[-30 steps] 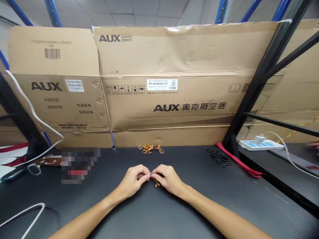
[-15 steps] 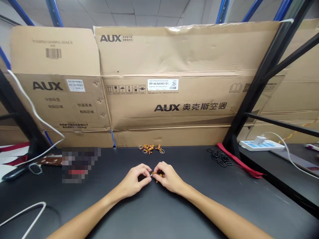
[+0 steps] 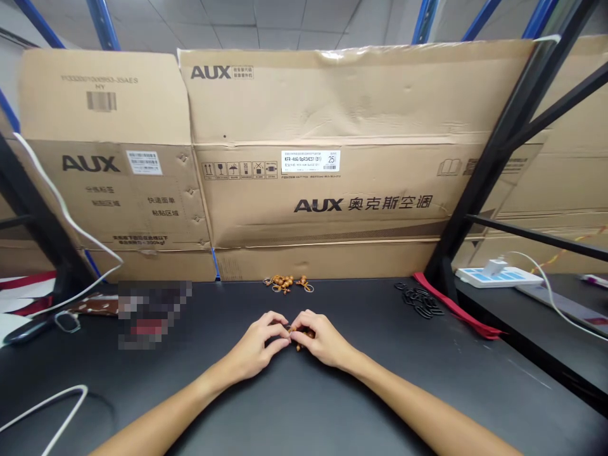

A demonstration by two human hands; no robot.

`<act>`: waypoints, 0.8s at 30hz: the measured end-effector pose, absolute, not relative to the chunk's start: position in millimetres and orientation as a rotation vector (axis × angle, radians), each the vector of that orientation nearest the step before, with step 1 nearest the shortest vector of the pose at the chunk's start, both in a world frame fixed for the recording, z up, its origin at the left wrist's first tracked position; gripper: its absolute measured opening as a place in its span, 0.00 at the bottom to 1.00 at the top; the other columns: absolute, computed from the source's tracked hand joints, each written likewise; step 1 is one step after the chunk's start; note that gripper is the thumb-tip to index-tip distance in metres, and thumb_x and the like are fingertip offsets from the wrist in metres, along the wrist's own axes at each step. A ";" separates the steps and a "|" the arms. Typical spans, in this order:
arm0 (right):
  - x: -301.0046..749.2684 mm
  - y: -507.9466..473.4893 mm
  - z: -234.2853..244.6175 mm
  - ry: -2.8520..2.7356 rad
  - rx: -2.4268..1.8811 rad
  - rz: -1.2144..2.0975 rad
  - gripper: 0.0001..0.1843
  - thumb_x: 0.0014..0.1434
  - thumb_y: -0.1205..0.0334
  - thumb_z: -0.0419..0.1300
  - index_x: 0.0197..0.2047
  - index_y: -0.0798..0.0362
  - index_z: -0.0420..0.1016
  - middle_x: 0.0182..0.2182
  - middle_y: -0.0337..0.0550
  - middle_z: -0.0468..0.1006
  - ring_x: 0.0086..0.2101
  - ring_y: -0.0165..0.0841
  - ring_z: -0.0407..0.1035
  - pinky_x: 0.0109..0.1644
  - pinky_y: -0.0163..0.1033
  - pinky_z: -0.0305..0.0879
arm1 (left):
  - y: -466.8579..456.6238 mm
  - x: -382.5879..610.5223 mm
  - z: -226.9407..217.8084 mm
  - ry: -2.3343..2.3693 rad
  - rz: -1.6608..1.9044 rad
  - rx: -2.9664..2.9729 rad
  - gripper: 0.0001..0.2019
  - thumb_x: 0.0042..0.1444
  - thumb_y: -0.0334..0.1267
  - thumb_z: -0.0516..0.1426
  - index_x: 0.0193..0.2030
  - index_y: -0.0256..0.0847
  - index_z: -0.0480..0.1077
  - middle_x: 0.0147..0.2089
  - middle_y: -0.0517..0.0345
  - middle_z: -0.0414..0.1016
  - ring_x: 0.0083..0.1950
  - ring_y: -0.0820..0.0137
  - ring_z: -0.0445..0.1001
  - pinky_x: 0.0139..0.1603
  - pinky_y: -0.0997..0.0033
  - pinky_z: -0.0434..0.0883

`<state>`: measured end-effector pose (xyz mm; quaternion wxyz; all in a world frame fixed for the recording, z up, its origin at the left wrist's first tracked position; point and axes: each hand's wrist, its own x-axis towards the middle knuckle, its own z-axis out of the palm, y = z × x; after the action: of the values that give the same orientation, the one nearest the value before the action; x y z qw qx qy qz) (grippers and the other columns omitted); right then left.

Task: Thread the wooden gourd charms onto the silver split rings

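Note:
My right hand (image 3: 325, 341) is closed on a small keychain of brown wooden beads (image 3: 299, 348); some beads hang below its fingertips and the rest are hidden by the fingers. From the other side, my left hand (image 3: 256, 345) pinches the end of the same keychain, its fingertips almost meeting those of my right hand. The small part between the fingertips is mostly covered. Farther back, against the cardboard, lies a pile of similar beaded keychains (image 3: 285, 282) with metal rings.
A heap of black oval links (image 3: 420, 301) lies at the right, beside a red strap (image 3: 458, 310). Glasses (image 3: 68, 322) and a pixelated item (image 3: 149, 313) are at the left. A white cable (image 3: 61, 411) loops at front left. Cardboard (image 3: 323, 259) stands along the table's back edge.
My left fingers have shifted slightly and closed in on my right fingertips. The shiny bit that showed between them is now mostly covered. The other things have stayed put.

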<state>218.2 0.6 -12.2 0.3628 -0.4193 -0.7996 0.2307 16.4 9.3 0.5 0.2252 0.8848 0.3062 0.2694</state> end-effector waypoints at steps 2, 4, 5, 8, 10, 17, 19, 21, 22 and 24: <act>218.5 0.0 -10.8 -2.065 -1.058 0.601 0.06 0.60 0.66 0.57 0.32 0.51 0.74 0.28 0.39 0.74 0.33 0.32 0.66 0.36 0.34 0.61 | 9.0 16.5 1.2 0.843 0.745 2.444 0.08 0.63 0.37 0.52 0.36 0.43 0.72 0.49 0.56 0.67 0.48 0.68 0.69 0.53 0.68 0.65; 218.4 -0.4 -10.1 -2.069 -1.062 0.579 0.07 0.62 0.65 0.56 0.32 0.51 0.74 0.28 0.39 0.74 0.33 0.32 0.66 0.36 0.34 0.61 | 8.3 16.9 1.7 0.832 0.744 2.451 0.08 0.63 0.36 0.52 0.36 0.43 0.72 0.49 0.56 0.67 0.49 0.68 0.69 0.53 0.68 0.65; 218.2 -0.4 -10.2 -2.075 -1.071 0.557 0.08 0.62 0.65 0.55 0.33 0.51 0.73 0.27 0.39 0.74 0.33 0.32 0.66 0.35 0.35 0.61 | 7.9 17.0 1.7 0.828 0.741 2.455 0.08 0.62 0.36 0.52 0.37 0.43 0.72 0.49 0.55 0.67 0.49 0.67 0.69 0.54 0.67 0.65; 216.8 -0.7 -12.3 -2.135 -1.072 0.433 0.09 0.63 0.64 0.53 0.32 0.51 0.72 0.26 0.39 0.74 0.32 0.32 0.64 0.37 0.36 0.60 | 7.4 17.4 -0.3 0.855 0.737 2.467 0.06 0.61 0.37 0.54 0.36 0.42 0.72 0.50 0.55 0.67 0.50 0.66 0.69 0.54 0.65 0.66; 215.7 -1.5 -14.6 -2.199 -1.037 0.316 0.09 0.63 0.65 0.53 0.32 0.51 0.71 0.27 0.39 0.73 0.31 0.32 0.63 0.39 0.37 0.59 | 8.1 17.3 -2.8 0.898 0.749 2.478 0.06 0.60 0.38 0.55 0.35 0.42 0.71 0.50 0.55 0.67 0.50 0.65 0.69 0.54 0.63 0.66; 214.3 -4.6 -18.7 -2.302 -1.006 0.136 0.08 0.64 0.66 0.52 0.36 0.52 0.71 0.32 0.42 0.74 0.34 0.33 0.63 0.41 0.39 0.58 | 11.5 17.1 -6.6 0.929 0.809 2.505 0.08 0.62 0.37 0.52 0.34 0.41 0.70 0.49 0.54 0.69 0.49 0.66 0.69 0.53 0.63 0.66; 214.8 -2.7 -18.7 -2.259 -1.058 0.147 0.08 0.64 0.65 0.52 0.34 0.52 0.71 0.31 0.41 0.74 0.33 0.33 0.63 0.40 0.39 0.58 | 11.7 17.1 -6.0 0.912 0.802 2.516 0.08 0.62 0.35 0.51 0.34 0.41 0.70 0.49 0.55 0.69 0.49 0.66 0.69 0.53 0.63 0.66; 215.4 -0.2 -19.0 -2.205 -1.120 0.162 0.09 0.64 0.65 0.52 0.33 0.52 0.71 0.29 0.41 0.73 0.33 0.33 0.62 0.40 0.39 0.58 | 11.7 17.0 -5.4 0.909 0.797 2.522 0.07 0.62 0.34 0.51 0.35 0.42 0.69 0.50 0.54 0.68 0.50 0.66 0.68 0.54 0.63 0.65; 215.5 0.8 -19.1 -2.186 -1.140 0.169 0.09 0.63 0.65 0.52 0.32 0.52 0.71 0.29 0.41 0.73 0.33 0.33 0.62 0.40 0.39 0.58 | 11.6 17.0 -5.1 0.913 0.793 2.523 0.06 0.62 0.34 0.52 0.35 0.42 0.69 0.50 0.54 0.68 0.51 0.65 0.68 0.54 0.62 0.65; 215.5 1.4 -19.4 -2.178 -1.138 0.175 0.09 0.63 0.65 0.53 0.32 0.52 0.71 0.29 0.41 0.73 0.33 0.33 0.62 0.40 0.40 0.58 | 10.9 16.9 -4.6 0.926 0.780 2.516 0.06 0.62 0.34 0.52 0.35 0.42 0.69 0.50 0.54 0.68 0.51 0.65 0.68 0.54 0.62 0.64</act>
<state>215.5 1.4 -19.4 0.3328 -0.4356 -0.8337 0.0671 16.9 10.9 -4.6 0.1735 0.8874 0.3266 0.2752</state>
